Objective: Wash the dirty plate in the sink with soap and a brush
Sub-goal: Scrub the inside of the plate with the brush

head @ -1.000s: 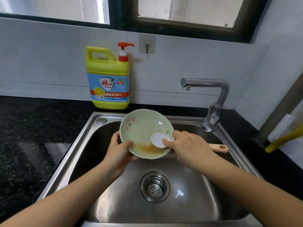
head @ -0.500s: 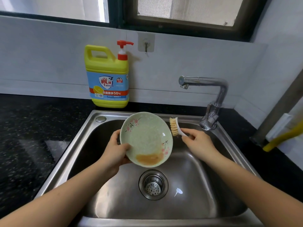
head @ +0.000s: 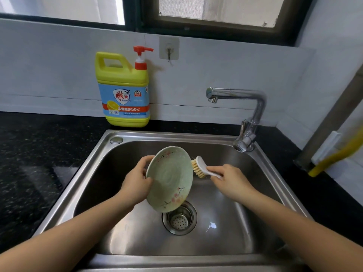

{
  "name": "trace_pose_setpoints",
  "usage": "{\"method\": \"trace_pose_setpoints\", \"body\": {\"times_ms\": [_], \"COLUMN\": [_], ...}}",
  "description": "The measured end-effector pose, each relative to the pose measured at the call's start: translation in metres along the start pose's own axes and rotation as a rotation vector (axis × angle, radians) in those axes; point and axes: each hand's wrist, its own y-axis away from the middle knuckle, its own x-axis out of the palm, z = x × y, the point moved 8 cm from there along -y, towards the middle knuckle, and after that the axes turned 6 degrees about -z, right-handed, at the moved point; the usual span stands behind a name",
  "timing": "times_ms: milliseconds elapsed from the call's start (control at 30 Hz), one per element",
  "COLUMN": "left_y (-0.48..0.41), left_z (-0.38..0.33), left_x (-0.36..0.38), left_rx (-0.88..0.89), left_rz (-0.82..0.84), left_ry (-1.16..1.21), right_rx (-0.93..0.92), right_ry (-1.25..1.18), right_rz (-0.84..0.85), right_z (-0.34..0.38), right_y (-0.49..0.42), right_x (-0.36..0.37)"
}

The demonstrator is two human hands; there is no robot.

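Over the sink (head: 216, 244), the left hand (head: 137, 181) has its fingers curled round the left rim of the tilted green plate (head: 170, 179). The right hand (head: 231, 181) grips the white brush (head: 200, 167), bristles at the plate's right edge. The yellow soap bottle (head: 123, 89) (label reads "50%") stands on the worktop (head: 39, 154).

Sink (head: 94, 165) brushed steel; plate (head: 170, 179) glossy glazed ceramic; countertop (head: 39, 154) polished speckled stone.

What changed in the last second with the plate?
The right hand lifted the brush off the face of the plate to its right rim. The left hand turned the plate; the brown smear no longer shows. Both grips and the soap bottle stayed.
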Motion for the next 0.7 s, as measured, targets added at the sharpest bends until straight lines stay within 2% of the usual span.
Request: {"method": "trace_pose_setpoints", "body": {"times_ms": [133, 233, 367, 500, 600, 700], "left_y": [-0.003, -0.004, -0.007, -0.006, -0.001, 0.002], "left_z": [0.005, 0.01, 0.007, 0.003, 0.002, -0.001], "left_x": [-0.001, 0.0, -0.004, -0.004, 0.005, 0.013], "left_rx": [-0.132, -0.258, -0.267, -0.218, -0.212, -0.228], "left_rz": [0.03, 0.061, 0.064, 0.065, 0.104, 0.127], "left_ry": [0.176, 0.375, 0.447, 0.473, 0.491, 0.502], "right_rx": [-0.078, -0.217, -0.562, -0.674, -0.726, -0.7], "right_ry": [0.013, 0.293, 0.688, 0.635, 0.67, 0.772], "right_rz": [0.004, -0.01, -0.075, 0.095, -0.017, -0.158], "right_z": [0.014, 0.032, 0.078, 0.111, 0.128, 0.138], "right_y": [0.003, 0.01, 0.031, 0.051, 0.054, 0.036], "right_x": [-0.002, -0.008, -0.013, 0.003, 0.007, 0.003]}}
